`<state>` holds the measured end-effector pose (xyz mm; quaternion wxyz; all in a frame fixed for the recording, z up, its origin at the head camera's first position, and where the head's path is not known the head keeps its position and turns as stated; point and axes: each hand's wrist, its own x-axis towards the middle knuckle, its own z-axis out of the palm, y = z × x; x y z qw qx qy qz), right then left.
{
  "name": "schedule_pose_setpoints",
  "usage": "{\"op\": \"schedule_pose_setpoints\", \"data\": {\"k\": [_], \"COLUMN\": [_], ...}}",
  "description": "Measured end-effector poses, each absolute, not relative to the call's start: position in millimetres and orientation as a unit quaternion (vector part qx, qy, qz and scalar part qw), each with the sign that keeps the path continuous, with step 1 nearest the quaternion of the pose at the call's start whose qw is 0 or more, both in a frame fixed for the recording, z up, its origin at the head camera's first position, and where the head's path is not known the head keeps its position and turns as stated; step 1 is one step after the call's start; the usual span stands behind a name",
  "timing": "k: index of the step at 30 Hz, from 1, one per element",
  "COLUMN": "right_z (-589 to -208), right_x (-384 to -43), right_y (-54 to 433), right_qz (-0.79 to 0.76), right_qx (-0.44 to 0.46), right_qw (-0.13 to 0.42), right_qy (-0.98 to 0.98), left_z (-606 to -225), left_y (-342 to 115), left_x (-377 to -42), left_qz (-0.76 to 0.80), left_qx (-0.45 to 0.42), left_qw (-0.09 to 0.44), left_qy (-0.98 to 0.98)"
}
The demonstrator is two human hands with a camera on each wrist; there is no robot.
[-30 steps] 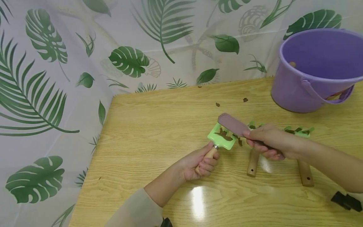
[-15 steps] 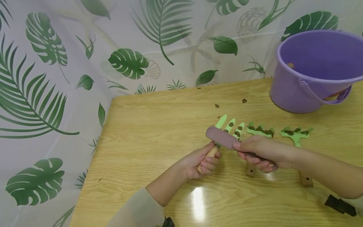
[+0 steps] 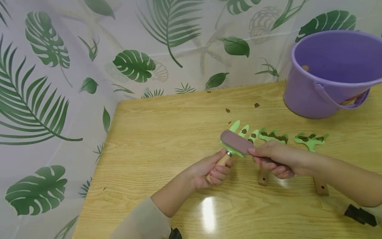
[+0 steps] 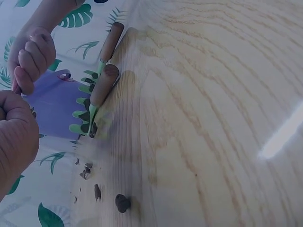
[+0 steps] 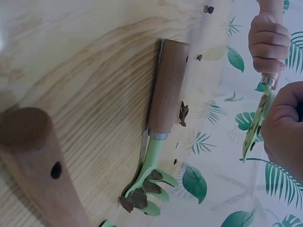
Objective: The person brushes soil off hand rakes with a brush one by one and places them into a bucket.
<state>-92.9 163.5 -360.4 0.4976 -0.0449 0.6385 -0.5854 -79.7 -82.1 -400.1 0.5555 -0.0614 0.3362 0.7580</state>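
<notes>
My left hand (image 3: 213,169) grips the wooden handle of a small green garden fork (image 3: 235,125), its flat prongs pointing away and spotted with brown dirt. In my right hand (image 3: 277,157) is a mauve, flat paddle-shaped tool (image 3: 237,142) with a rounded end. That tool lies across the fork's head and hides part of it; its underside is not visible. The right wrist view shows dirt on the fork (image 5: 257,123) from the side. Beneath and beside my right arm, two more green-headed tools with wooden handles lie on the table: one (image 3: 271,135) and a hand rake (image 3: 310,142), both dirty.
A purple bucket (image 3: 316,96) with a handle stands at the back right. Several brown crumbs (image 3: 257,105) are scattered on the wooden table (image 3: 155,132) beyond the fork. A leaf-patterned cloth (image 3: 191,66) rises along the back and left edges.
The mauve tool has moved from the prongs down toward the fork's handle, then slightly back up. The brown clump seen earlier on the fork's base is now covered. My left hand stays nearly still.
</notes>
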Motion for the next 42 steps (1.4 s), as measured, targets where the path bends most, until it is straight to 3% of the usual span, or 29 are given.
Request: {"op": "schedule_pose_setpoints", "data": {"k": [42], "right_z": [-384], "right_x": [-123], "right_y": [188], "right_qz": [-0.541], "right_qx": [-0.013], "right_qw": [0.426], "right_qy": [0.725], "left_z": [-407], "left_y": [-86], "left_x": [-77], "left_qz": [0.753], "left_qx": [-0.086], "left_qw": [0.558], "left_qy": [0.339]}}
